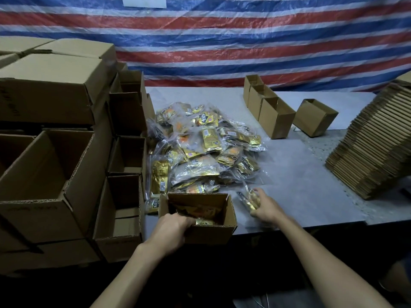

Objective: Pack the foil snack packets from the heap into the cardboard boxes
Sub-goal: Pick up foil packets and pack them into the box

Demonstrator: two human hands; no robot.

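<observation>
Grips box (209,233) rim, 6 o'clock, with left hand (171,230); clutches slick packet (250,200), 3 o'clock, in right hand (264,207); risks dropping it.

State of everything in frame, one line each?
front box, open, partly filled with packets.
left hand, grips the front box's near rim.
right hand, holds a foil packet.
heap, loose, unpacked.
row of three small boxes, open, upright.
large carton, open, empty.
flat cardboard stack, unfolded, leaning.
</observation>
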